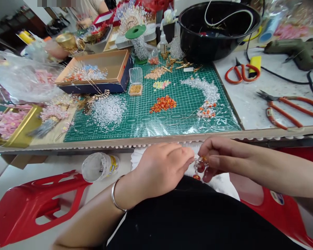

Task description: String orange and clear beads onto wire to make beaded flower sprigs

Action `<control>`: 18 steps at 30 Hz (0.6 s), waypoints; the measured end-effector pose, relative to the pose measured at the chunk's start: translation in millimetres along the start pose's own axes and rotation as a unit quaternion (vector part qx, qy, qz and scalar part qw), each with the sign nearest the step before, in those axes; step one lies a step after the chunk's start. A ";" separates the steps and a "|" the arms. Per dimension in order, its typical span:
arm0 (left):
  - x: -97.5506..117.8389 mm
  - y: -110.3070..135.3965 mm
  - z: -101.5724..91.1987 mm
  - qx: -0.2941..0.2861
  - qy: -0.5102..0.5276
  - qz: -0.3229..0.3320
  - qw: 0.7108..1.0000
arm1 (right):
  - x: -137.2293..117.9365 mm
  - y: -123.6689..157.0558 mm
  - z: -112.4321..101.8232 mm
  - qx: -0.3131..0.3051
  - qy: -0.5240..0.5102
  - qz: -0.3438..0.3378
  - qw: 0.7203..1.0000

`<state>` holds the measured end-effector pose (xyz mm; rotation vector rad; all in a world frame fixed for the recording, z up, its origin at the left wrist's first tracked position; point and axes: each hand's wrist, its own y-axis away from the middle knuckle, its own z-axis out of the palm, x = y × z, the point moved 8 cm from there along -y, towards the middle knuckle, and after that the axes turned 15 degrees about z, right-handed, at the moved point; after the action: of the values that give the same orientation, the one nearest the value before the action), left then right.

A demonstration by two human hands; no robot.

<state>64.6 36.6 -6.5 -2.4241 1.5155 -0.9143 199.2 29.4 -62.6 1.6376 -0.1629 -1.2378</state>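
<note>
Just in front of the table edge, above my lap, my two hands meet at a small ornament of clear and orange beads (pixel 197 165). My left hand (pixel 163 166), with a silver bangle at its wrist, has its fingers bent and pressed together at the ornament's left side; their tips are partly hidden. From the right, my right hand (pixel 219 159) pinches the beads between thumb and fingers. On the green cutting mat (pixel 135 123) lie a pile of orange beads (pixel 163 104), a heap of clear beads (pixel 108 111) and a curved band of clear beaded pieces (pixel 206 88).
Orange-handled pliers (pixel 289 104), scissors (pixel 241 73) and a glue gun (pixel 297 52) lie at the right. A black basin (pixel 216 38) and an open box (pixel 120 62) stand behind. Red stools (pixel 39 208) flank me; a person (pixel 88 10) sits across.
</note>
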 end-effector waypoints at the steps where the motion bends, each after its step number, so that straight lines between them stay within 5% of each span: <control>1: -4.0 0.8 0.4 0.004 0.030 -0.019 0.999 | 4.2 -2.8 1.1 -0.014 -0.006 0.000 1.000; 5: -24.9 8.4 14.9 0.001 0.235 -0.151 0.960 | 17.3 -14.3 1.2 -0.043 -0.018 0.001 0.999; 12: -33.6 28.1 59.7 0.029 0.621 -0.344 0.704 | 8.2 -15.2 2.1 -0.057 -0.054 0.012 0.997; 14: -32.8 31.5 67.0 0.035 0.654 -0.374 0.657 | 5.3 -16.5 6.3 -0.072 -0.072 0.012 0.995; 18: -31.1 31.5 71.2 0.060 0.689 -0.387 0.610 | 3.6 -24.4 8.5 -0.042 -0.129 -0.017 0.991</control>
<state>70.7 34.2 -90.1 -1.9910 0.1069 -3.3608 183.6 33.1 -83.2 1.4096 -0.2402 -1.4624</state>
